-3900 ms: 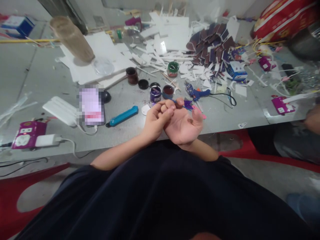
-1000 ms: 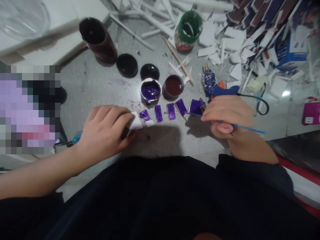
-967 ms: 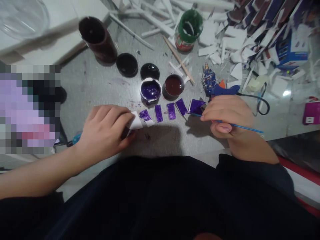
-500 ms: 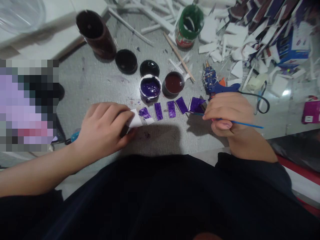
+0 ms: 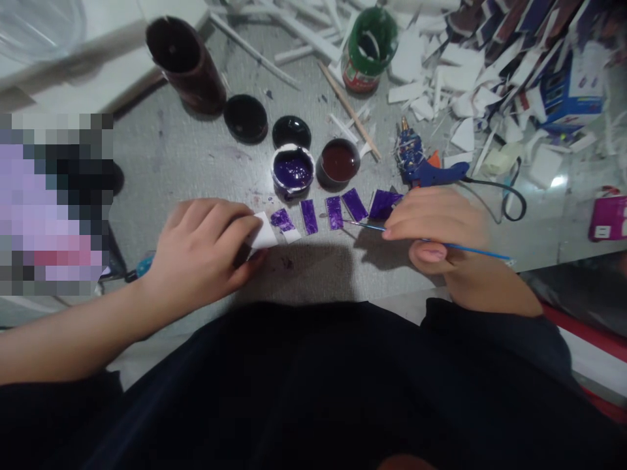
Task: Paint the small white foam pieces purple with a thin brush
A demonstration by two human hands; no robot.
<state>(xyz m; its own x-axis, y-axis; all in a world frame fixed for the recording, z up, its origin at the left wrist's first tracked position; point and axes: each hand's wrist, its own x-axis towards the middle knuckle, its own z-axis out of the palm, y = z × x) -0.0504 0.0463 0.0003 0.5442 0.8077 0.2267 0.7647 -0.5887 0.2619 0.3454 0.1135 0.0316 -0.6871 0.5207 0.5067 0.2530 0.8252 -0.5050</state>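
Right of the purple pot (image 5: 292,171), the right hand (image 5: 435,228) pinches a brush (image 5: 477,251) in closed fingers, its tip just beside a purple strip (image 5: 334,213) on the pot's near side. Left of the pot, the left hand (image 5: 210,245) curls its fingers around a white strip (image 5: 266,232) (a part-purple strip (image 5: 282,220) lies next to it).

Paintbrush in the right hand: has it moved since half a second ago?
Yes, leftward: the paintbrush tip was by the slanted purple strip at its lower end, now beside the next strip left.
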